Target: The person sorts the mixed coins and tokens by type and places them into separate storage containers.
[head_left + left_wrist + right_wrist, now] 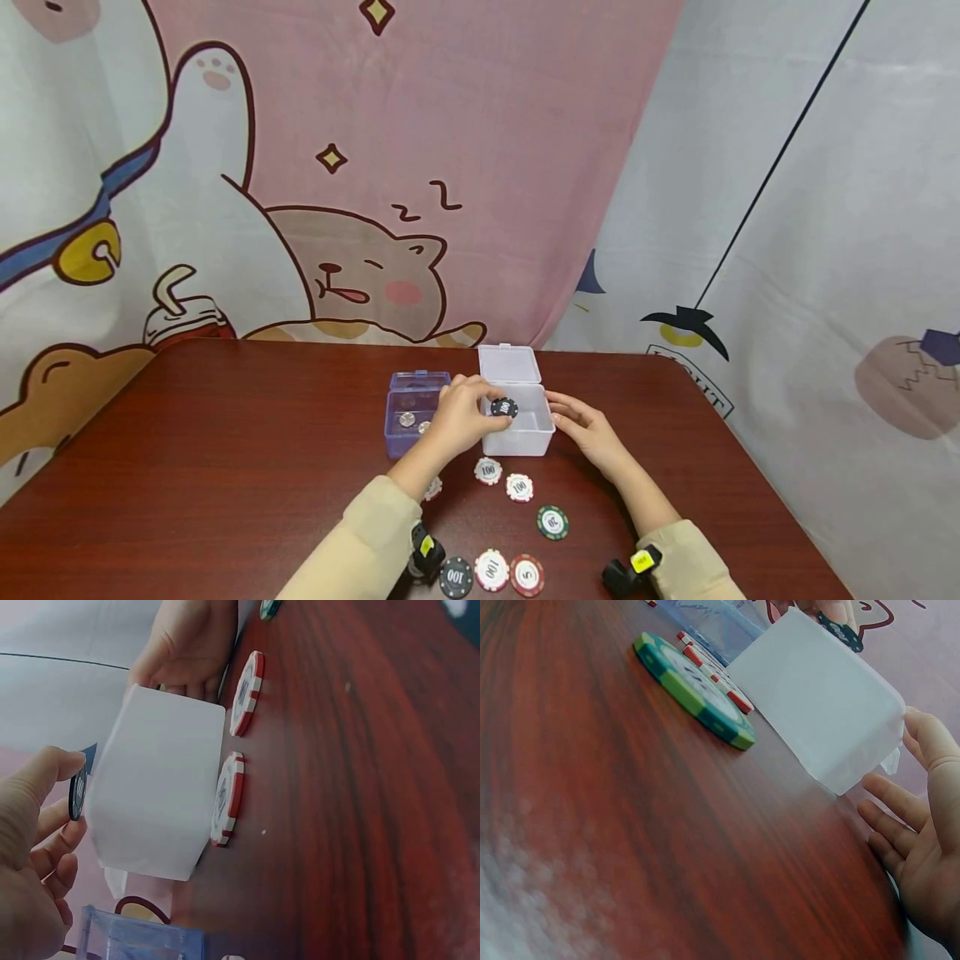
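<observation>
Beige sleeves [352, 542], left grip [463, 412] pinching black chip [504, 407] — over white box [519, 443], right grip [588, 427] — spread beside it

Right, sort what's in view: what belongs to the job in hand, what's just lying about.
Part of the job, it seems:
black chip, pinched by the left hand
open white box, with the right hand at its side
loose chips on the table, probably

Apparently just about:
blue box, with silvery discs inside
printed cloth hanging behind

Black 100 chip [504, 407], above open white box [517, 444]
</observation>
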Tool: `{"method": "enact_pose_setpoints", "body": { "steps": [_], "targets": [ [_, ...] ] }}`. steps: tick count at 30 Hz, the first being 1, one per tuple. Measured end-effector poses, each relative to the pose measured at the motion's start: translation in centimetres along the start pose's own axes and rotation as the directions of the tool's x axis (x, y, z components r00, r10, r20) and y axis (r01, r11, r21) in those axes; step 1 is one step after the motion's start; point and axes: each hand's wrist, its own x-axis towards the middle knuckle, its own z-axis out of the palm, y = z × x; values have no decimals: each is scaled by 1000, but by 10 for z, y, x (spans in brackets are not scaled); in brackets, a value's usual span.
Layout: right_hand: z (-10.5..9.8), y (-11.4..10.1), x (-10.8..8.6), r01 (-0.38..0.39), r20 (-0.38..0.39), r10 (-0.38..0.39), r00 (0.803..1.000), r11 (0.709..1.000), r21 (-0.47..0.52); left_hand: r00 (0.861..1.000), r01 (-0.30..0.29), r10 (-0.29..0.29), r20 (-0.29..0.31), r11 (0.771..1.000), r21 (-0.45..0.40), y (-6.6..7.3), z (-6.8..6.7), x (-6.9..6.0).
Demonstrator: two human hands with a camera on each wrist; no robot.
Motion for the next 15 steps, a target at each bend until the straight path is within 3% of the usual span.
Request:
{"method": "enact_pose_setpoints", "body": {
  "steps": [15],
  "targets": [
    [-1,3,1,-6,-1,6,1000,1000,-1,999,33,-31,-21,997,71,-3,11,7]
  ]
}}
